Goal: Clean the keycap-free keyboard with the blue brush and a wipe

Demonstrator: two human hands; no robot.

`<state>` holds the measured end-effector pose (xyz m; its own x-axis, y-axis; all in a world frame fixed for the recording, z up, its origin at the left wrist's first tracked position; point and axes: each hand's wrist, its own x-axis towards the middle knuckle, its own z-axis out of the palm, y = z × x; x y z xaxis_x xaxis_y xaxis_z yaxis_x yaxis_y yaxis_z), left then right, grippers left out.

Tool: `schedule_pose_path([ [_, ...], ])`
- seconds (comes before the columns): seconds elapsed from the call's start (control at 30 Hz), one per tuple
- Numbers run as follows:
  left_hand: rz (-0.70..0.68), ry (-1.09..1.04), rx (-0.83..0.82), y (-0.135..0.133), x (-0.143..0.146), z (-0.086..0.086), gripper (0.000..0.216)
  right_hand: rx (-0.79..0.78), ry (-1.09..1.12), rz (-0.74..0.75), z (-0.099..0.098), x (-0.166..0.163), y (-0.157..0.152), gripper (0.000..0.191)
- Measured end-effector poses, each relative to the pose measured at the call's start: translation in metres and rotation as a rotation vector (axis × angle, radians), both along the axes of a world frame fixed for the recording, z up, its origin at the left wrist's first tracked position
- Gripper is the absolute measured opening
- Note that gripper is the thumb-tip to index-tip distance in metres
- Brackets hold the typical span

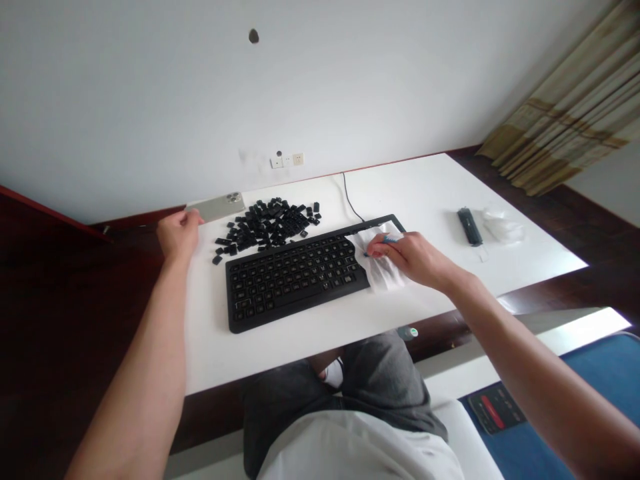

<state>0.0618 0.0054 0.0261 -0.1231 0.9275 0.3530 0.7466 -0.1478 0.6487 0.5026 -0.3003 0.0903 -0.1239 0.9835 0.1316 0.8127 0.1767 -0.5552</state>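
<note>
A black keyboard (295,280) lies at an angle on the white table, its keycaps gone over the part that shows. A white tissue (383,275) covers its right end. Over the tissue, my right hand (410,257) is closed around a slim tool with a blue and white end (393,238); the fingers hide most of it. My left hand (179,233) is at the table's left edge with curled fingers, by the near end of a phone (217,207). What those fingers grip, if anything, is hidden. Loose black keycaps (270,223) are heaped behind the keyboard.
On the table's right side lie a dark oblong object (469,227) and a crumpled clear plastic bag (503,225). A cable (350,198) runs from the keyboard to the back edge. Another phone (495,408) with a lit screen rests on the blue surface at lower right.
</note>
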Motion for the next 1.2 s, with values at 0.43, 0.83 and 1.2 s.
schedule_pose_path([
  [0.43, -0.018, 0.024, -0.015, -0.006, 0.003, 0.005, 0.031, -0.031, 0.541, -0.212, -0.022, -0.003, 0.003, 0.052],
  [0.83, -0.027, 0.005, -0.007, -0.009, 0.006, 0.004, 0.032, 0.108, 0.105, 0.063, -0.019, -0.013, -0.029, 0.015],
  [1.2, -0.057, -0.029, 0.009, -0.009, 0.006, 0.0, 0.035, 0.133, 0.393, 0.248, 0.008, -0.14, 0.04, 0.008],
])
